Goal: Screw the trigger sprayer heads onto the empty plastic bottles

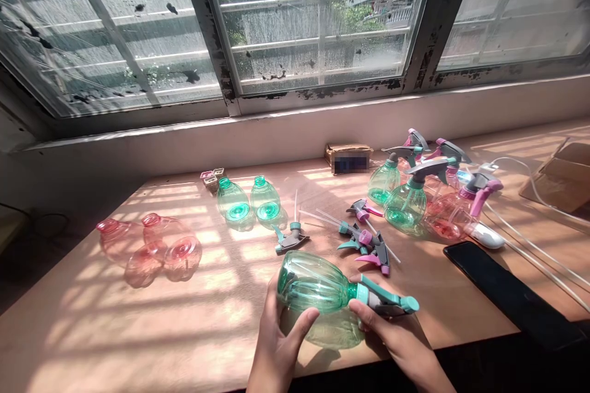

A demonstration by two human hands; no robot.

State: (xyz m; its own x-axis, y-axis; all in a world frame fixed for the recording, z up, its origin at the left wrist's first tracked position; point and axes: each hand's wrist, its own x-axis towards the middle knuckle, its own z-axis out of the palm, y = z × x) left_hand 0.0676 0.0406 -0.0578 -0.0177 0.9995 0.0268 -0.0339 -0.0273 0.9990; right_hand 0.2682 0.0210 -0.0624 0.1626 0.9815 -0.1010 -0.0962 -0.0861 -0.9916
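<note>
A clear green spray bottle (313, 282) lies on its side between my hands, above the table's front edge. Its teal and grey spray head (382, 298) sits on the neck and points right. My left hand (283, 331) is wrapped round the base of the bottle, thumb on the near side. At the neck, just under the spray head, my right hand (380, 325) grips with thumb and fingers. Beyond the bottle lies a loose grey and teal spray head (291, 238) with its tube up. Several more loose spray heads (366, 236), teal and pink, lie in a pile to its right.
Two green bottles without heads (233, 202) stand at the back, two pink ones (170, 242) at the left. Several bottles with heads (405, 206) cluster at the right, near a black phone (507, 288), white cables and cardboard (560, 175). A small box (349, 158) stands by the wall.
</note>
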